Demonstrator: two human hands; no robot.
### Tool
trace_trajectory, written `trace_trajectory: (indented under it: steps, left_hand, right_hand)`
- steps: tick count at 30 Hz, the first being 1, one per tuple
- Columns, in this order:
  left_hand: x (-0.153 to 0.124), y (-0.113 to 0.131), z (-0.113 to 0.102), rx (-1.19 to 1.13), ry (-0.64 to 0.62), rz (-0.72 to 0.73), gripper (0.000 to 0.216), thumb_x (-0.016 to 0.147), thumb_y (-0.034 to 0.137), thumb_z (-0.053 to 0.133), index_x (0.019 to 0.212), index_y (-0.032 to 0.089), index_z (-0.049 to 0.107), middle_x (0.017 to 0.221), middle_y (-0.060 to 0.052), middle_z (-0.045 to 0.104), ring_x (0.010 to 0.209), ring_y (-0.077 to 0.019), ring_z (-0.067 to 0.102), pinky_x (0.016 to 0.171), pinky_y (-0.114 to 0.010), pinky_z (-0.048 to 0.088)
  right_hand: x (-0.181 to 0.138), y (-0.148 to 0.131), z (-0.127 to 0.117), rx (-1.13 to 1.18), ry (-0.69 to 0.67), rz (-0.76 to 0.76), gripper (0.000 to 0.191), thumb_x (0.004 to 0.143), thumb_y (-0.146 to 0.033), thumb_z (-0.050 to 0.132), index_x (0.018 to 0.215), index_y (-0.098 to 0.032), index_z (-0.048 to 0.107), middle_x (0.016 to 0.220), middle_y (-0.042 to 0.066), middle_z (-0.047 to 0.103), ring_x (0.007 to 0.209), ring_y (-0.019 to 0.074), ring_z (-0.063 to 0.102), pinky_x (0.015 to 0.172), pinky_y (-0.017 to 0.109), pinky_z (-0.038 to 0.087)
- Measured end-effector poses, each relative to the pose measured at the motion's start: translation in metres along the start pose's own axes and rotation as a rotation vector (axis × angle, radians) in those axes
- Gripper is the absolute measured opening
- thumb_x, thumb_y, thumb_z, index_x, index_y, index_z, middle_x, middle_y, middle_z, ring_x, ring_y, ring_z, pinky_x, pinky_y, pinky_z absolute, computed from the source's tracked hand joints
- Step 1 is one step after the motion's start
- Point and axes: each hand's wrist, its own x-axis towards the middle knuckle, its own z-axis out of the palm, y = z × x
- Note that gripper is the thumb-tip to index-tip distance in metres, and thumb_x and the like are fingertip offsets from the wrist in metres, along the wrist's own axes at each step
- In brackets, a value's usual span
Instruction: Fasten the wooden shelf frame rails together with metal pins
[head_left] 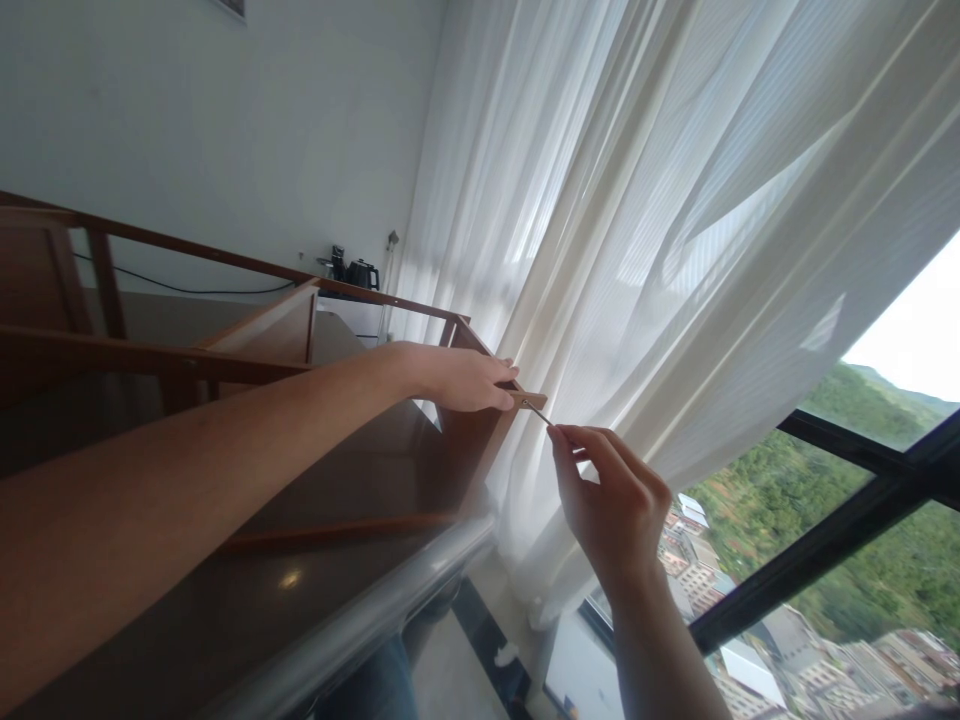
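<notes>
My left hand (472,380) reaches across the brown wooden frame (480,440) and grips its end corner, fingers over the top and thumb along the short wooden rail (534,399). Between the thumb and fingers of my right hand (611,490) is a thin metal rod (541,414). Its far tip meets a small round fitting (526,403) in the rail's end face, close to my left thumb. My right fingers hide the near end of the rod, so its full shape cannot be made out.
Long wooden rails (150,352) and an upright panel (262,325) extend left. Sheer white curtains (570,250) hang right behind the frame's end, beside a black-framed window (847,510). A black kettle (363,275) stands at the back. Clear plastic wrap (375,610) lies along the near edge.
</notes>
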Motion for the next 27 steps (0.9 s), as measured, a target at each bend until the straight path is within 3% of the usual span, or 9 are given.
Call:
trace_trajectory:
  steps: [4,6,8,10,14,18,20,23,27]
  left_hand:
    - [0.0,-0.001,0.0,0.008,0.011,0.01,0.088,0.092,0.072,0.033,0.164,0.023,0.02,0.171,-0.002,0.017,0.157,-0.0313,0.021,0.128,-0.046,0.02]
    - [0.001,-0.002,0.0,0.013,0.019,0.019,0.088,0.092,0.072,0.034,0.164,0.024,0.021,0.171,-0.002,0.019,0.157,-0.0312,0.022,0.127,-0.046,0.021]
    - [0.002,-0.003,0.001,0.007,0.027,0.017,0.087,0.092,0.071,0.037,0.164,0.024,0.023,0.171,-0.002,0.021,0.157,-0.032,0.023,0.127,-0.047,0.021]
    - [0.003,-0.003,0.002,-0.007,0.036,0.003,0.087,0.091,0.071,0.039,0.163,0.025,0.024,0.171,-0.002,0.021,0.156,-0.0333,0.023,0.127,-0.048,0.02]
    - [0.003,-0.004,0.001,-0.006,0.044,-0.017,0.084,0.091,0.068,0.045,0.162,0.027,0.027,0.17,-0.001,0.023,0.157,-0.0337,0.022,0.128,-0.046,0.018]
    - [-0.001,-0.005,0.002,0.05,0.083,-0.017,0.076,0.096,0.069,0.041,0.16,0.03,0.03,0.169,0.001,0.028,0.154,-0.0303,0.029,0.127,-0.048,0.019]
    - [-0.005,-0.002,0.003,0.107,0.111,0.005,0.073,0.098,0.068,0.038,0.159,0.028,0.032,0.167,0.0,0.033,0.15,-0.0283,0.035,0.125,-0.048,0.022]
    - [-0.011,0.007,0.005,0.227,0.166,0.049,0.069,0.101,0.062,0.04,0.157,0.022,0.038,0.162,-0.004,0.042,0.144,-0.0266,0.042,0.124,-0.043,0.024]
    - [-0.013,0.016,0.005,0.297,0.157,0.068,0.064,0.102,0.053,0.042,0.155,0.018,0.04,0.16,-0.006,0.045,0.143,-0.0258,0.045,0.124,-0.041,0.026]
  right_hand:
    - [-0.011,-0.001,-0.004,0.194,0.031,0.251,0.009,0.093,-0.022,0.068,0.098,-0.025,0.075,0.08,0.0,0.075,0.068,0.0148,0.071,0.062,0.027,0.056]
    - [-0.024,0.0,-0.005,0.384,-0.048,0.463,0.017,0.093,-0.026,0.066,0.107,-0.024,0.076,0.078,0.0,0.074,0.065,0.0143,0.07,0.059,0.026,0.056]
    - [-0.046,-0.002,-0.005,0.629,-0.204,0.675,0.017,0.092,-0.027,0.066,0.105,-0.022,0.077,0.068,-0.001,0.069,0.059,0.012,0.064,0.056,0.023,0.052]
    - [-0.077,-0.007,-0.002,0.914,-0.313,0.938,0.014,0.087,-0.029,0.071,0.092,-0.018,0.078,0.058,-0.003,0.062,0.053,0.0095,0.058,0.051,0.02,0.047]
    - [-0.155,-0.034,-0.001,1.385,-0.344,1.617,0.023,0.072,-0.033,0.085,0.077,-0.015,0.073,0.053,-0.003,0.06,0.041,0.0068,0.05,0.038,0.016,0.035]
    - [-0.221,-0.07,-0.008,1.531,-0.302,1.968,0.029,0.064,-0.031,0.092,0.076,-0.012,0.073,0.064,0.005,0.071,0.056,0.0126,0.067,0.053,0.019,0.05]
    - [-0.239,-0.083,-0.012,1.552,-0.272,2.043,0.031,0.062,-0.031,0.093,0.078,-0.013,0.073,0.062,0.005,0.071,0.055,0.0145,0.068,0.052,0.02,0.05]
    - [-0.25,-0.093,-0.016,1.605,-0.286,2.023,0.032,0.061,-0.032,0.091,0.082,-0.015,0.074,0.052,0.002,0.067,0.042,0.0148,0.063,0.041,0.018,0.04]
    - [-0.252,-0.099,-0.018,1.739,-0.52,1.959,0.025,0.064,-0.033,0.087,0.073,-0.013,0.075,0.054,0.005,0.068,0.044,0.0149,0.064,0.042,0.019,0.041]
